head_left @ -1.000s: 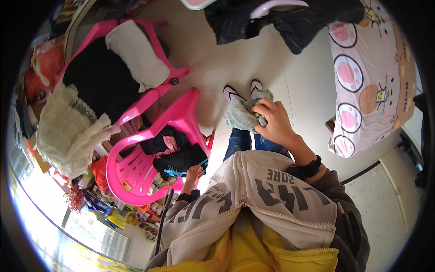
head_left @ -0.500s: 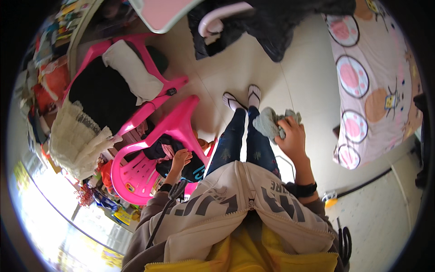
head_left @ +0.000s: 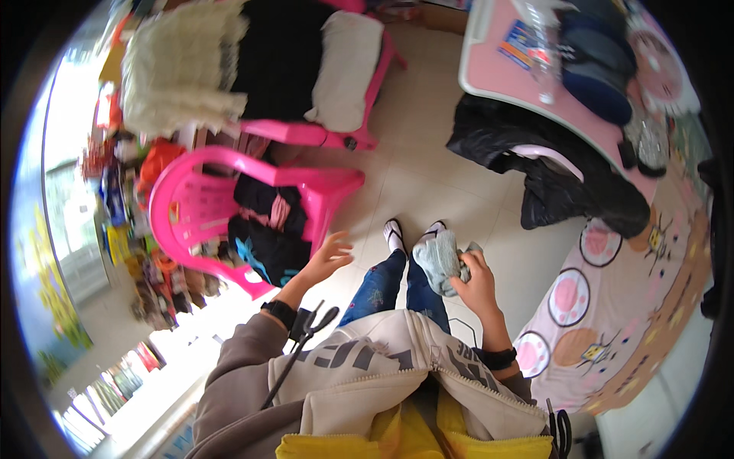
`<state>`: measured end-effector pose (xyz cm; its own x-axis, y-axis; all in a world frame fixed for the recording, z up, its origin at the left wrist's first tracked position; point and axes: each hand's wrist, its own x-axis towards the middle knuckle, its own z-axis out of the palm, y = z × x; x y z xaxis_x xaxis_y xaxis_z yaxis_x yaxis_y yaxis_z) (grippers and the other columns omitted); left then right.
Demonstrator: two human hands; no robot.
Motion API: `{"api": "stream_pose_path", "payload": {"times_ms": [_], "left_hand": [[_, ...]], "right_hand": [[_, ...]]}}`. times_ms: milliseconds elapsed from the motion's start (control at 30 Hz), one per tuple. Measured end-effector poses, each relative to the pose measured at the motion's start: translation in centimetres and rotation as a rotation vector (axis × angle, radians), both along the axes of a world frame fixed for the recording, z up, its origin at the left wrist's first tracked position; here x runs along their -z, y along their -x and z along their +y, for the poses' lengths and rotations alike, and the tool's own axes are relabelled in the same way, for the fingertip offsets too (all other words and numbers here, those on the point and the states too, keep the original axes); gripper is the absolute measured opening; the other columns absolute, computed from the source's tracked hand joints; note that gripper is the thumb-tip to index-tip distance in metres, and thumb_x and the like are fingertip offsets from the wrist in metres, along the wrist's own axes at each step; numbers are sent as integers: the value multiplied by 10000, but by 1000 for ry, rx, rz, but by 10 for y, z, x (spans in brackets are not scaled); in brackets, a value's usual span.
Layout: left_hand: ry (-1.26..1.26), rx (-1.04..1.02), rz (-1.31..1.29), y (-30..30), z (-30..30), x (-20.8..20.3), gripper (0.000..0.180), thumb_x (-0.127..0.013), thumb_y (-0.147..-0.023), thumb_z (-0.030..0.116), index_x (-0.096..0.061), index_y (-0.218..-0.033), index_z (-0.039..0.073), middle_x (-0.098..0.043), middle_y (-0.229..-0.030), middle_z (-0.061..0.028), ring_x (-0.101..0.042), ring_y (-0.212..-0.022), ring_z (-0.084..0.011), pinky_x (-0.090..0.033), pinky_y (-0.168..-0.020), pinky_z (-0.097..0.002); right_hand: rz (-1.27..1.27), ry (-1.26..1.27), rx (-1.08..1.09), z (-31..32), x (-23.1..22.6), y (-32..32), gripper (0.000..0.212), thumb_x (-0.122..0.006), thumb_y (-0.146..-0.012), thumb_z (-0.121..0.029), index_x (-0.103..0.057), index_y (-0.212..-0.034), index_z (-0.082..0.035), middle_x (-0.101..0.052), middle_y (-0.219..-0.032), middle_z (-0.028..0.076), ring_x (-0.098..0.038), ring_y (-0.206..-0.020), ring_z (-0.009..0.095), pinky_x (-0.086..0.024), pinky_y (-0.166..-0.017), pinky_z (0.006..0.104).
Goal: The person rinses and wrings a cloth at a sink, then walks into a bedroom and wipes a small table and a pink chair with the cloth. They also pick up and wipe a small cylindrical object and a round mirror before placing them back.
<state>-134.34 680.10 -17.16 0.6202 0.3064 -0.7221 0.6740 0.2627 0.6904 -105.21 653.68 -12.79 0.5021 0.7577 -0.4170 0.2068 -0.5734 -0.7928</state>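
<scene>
My right hand (head_left: 475, 277) grips a bunched grey cloth (head_left: 439, 258) in front of my waist, above my jeans and white shoes (head_left: 393, 232). My left hand (head_left: 326, 258) is open with fingers spread and holds nothing. It hovers beside the front edge of a pink plastic chair (head_left: 199, 206) whose seat carries dark clothes (head_left: 264, 229). Both wrists wear dark bands.
A second pink chair (head_left: 306, 130) behind holds a cream knit, a black garment and a white cushion. A pink table (head_left: 497, 69) with dark items and a black jacket (head_left: 566, 176) stand at right. A patterned pink bedspread (head_left: 612, 306) lies to my right. Cluttered goods line the left wall.
The view has swung and I stand more upright. My left hand has lifted off the clothes on the pink chair and opened. The right hand keeps the grey cloth.
</scene>
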Motion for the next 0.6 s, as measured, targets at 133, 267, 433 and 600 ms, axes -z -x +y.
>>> {"api": "stream_pose_path", "payload": {"times_ms": [133, 267, 433, 600], "left_hand": [[103, -18, -147, -36, -39, -42, 909, -723, -839, 173, -116, -1513, 230, -374, -1416, -178, -464, -1248, -321, -452, -991, -428], [200, -213, -336, -34, -68, -57, 1032, -758, -808, 205, -18, -1526, 247, -274, -1473, -213, -400, -1294, -367, -426, -1010, -464], [246, -385, -337, 8, -101, -49, 1061, -757, -796, 382, -7, -1524, 195, -256, -1473, -257, -400, -1301, -375, -394, -1028, -487], [447, -610, -377, 55, -138, -57, 1041, -714, -824, 434, 27, -1516, 197, -196, -1495, -268, -391, -1317, -377, -509, -917, -437]], "right_hand": [[139, -139, -156, 44, -6, 1, 414, -687, -680, -88, -552, -1062, 1, -527, -1022, 145, -557, -953, 332, -443, -853, 350], [437, -115, -197, 73, -12, 23, 424, -678, -707, -19, -526, -1101, 12, -540, -1080, 102, -534, -1016, 212, -415, -887, 298], [763, -71, 37, 80, -22, 64, 545, -622, -723, 43, -487, -1248, -7, -560, -1169, 70, -523, -1104, 187, -382, -970, 293], [703, -8, 96, 89, -25, 100, 639, -619, -721, 49, -438, -1330, -23, -512, -1264, 77, -471, -1197, 210, -348, -1026, 313]]}}
